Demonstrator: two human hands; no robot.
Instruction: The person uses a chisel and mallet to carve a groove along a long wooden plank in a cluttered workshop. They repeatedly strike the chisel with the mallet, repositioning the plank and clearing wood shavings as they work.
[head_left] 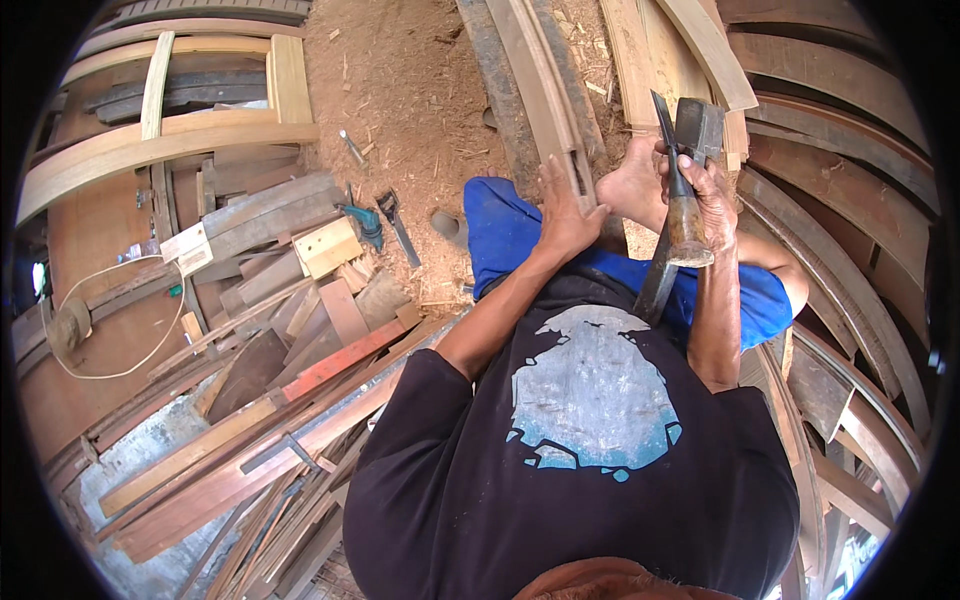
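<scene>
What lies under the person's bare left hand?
The bare left hand rests on the near end of a long brown wooden beam, beside a dark narrow slot. The wood beneath the palm is covered and cannot be seen.

You are using one left hand [570, 217] and one right hand [712, 203], making two. You are holding one chisel [682, 188] and one hammer [699, 128] and touching one long beam [536, 80]. One bare foot [632, 184] and one blue-green tool [368, 226] are showing.
</scene>
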